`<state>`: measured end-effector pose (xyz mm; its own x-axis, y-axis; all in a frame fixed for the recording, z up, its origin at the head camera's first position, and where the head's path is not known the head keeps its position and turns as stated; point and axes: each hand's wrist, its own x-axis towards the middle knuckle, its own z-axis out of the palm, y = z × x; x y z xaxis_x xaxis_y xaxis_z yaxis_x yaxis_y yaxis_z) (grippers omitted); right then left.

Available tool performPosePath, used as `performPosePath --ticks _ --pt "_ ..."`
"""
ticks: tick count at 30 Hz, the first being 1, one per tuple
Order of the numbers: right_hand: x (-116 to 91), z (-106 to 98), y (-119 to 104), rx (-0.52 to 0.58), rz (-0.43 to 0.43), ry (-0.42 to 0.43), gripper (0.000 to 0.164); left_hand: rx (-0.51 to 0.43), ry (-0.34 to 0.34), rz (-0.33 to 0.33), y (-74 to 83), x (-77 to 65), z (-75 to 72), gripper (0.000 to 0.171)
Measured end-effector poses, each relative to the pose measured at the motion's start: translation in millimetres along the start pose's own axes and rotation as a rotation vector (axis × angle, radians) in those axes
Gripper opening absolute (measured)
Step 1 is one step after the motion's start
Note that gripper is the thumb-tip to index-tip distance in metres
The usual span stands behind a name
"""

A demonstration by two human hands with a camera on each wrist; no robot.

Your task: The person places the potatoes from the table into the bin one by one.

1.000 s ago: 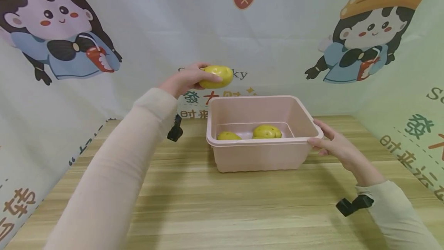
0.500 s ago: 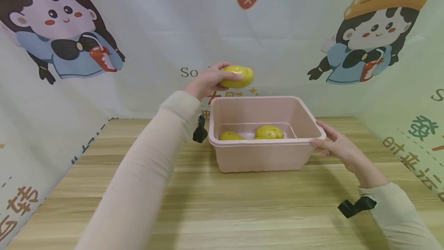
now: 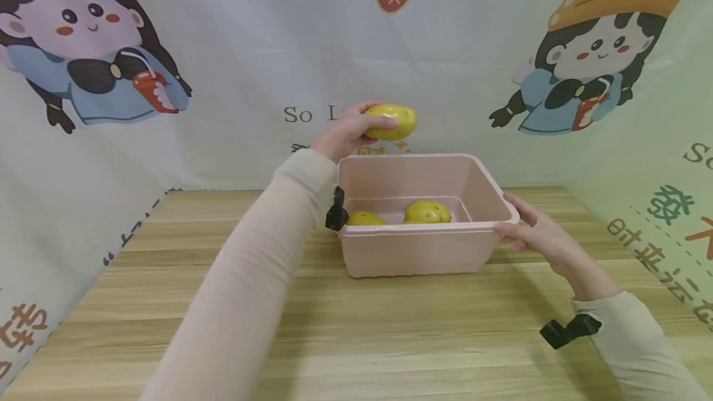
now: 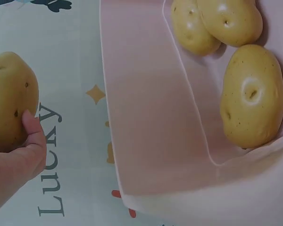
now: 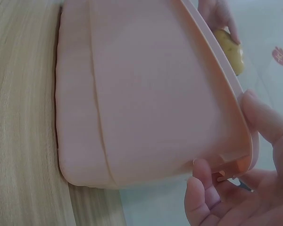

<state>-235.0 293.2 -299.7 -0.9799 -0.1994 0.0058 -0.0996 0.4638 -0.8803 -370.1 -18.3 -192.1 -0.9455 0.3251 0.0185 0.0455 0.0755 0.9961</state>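
Observation:
My left hand (image 3: 348, 132) grips a yellow potato (image 3: 398, 122), raised above the back left part of a pink plastic bin (image 3: 414, 252). In the left wrist view, the thumb lies against that potato (image 4: 9, 99), beyond the bin's rim. Three potatoes lie on the bin floor there: one potato (image 4: 253, 96) apart, and two touching, a larger potato (image 4: 231, 21) and a smaller potato (image 4: 191, 28). The front wall partly hides them in the head view. My right hand (image 3: 543, 237) holds the bin's right front corner by the rim, thumb on the rim, other fingers around and below it.
The bin stands on a wood-grain table (image 3: 390, 339). A printed cloth (image 3: 278, 30) with cartoon figures and lettering hangs behind and at both sides. Black wrist mounts show on the left cuff (image 3: 306, 169) and right cuff (image 3: 613, 308).
My left hand has carried the potato rightward, from left of the bin to over its back left part, slowing lately. The right hand keeps its hold on the bin, which stays in place.

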Motion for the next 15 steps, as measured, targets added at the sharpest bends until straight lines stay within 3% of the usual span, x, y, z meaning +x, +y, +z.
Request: performPosePath --ticks 5,15 --pt "-0.4 1.3 0.0 -0.007 -0.002 0.004 0.076 -0.024 0.031 0.001 -6.0 4.0 3.5 0.058" --pt "0.0 2.3 0.6 0.004 0.000 -0.004 0.075 -0.081 -0.021 0.022 -5.5 6.3 5.7 0.054"
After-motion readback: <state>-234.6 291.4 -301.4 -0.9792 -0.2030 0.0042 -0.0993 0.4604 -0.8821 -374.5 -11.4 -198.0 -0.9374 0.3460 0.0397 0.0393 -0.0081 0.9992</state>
